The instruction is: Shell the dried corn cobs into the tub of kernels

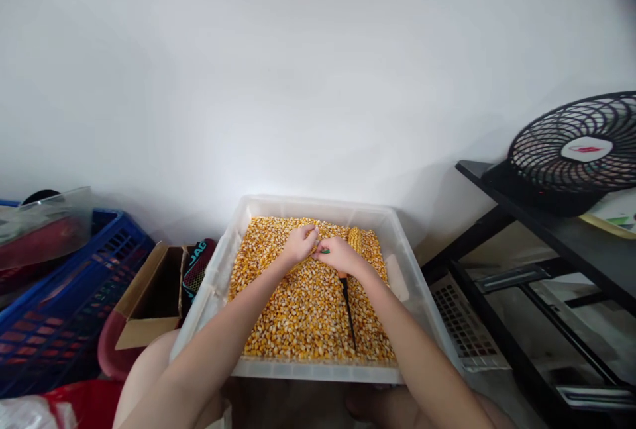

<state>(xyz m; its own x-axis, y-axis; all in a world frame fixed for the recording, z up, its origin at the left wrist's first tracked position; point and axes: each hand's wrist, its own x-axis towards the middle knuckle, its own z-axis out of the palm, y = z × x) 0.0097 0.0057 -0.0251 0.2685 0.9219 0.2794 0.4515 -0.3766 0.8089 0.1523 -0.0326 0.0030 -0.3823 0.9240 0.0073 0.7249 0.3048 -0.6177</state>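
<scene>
A clear plastic tub (405,263) in front of me is filled with loose yellow corn kernels (303,310). My left hand (299,243) and my right hand (338,255) meet over the far part of the tub, fingers closed. The left hand grips a corn cob, mostly hidden beneath it. The right hand holds a small tool with a green handle against the cob. Just beyond my right hand another corn cob (354,238) lies on the kernels. A thin dark tool (348,310) with an orange end rests on the kernels under my right wrist.
A blue plastic crate (64,296) and an open cardboard box (152,296) stand at the left. At the right a black fan (579,151) sits on a black shelf (546,224). A white wall rises behind the tub. My knees show at the bottom.
</scene>
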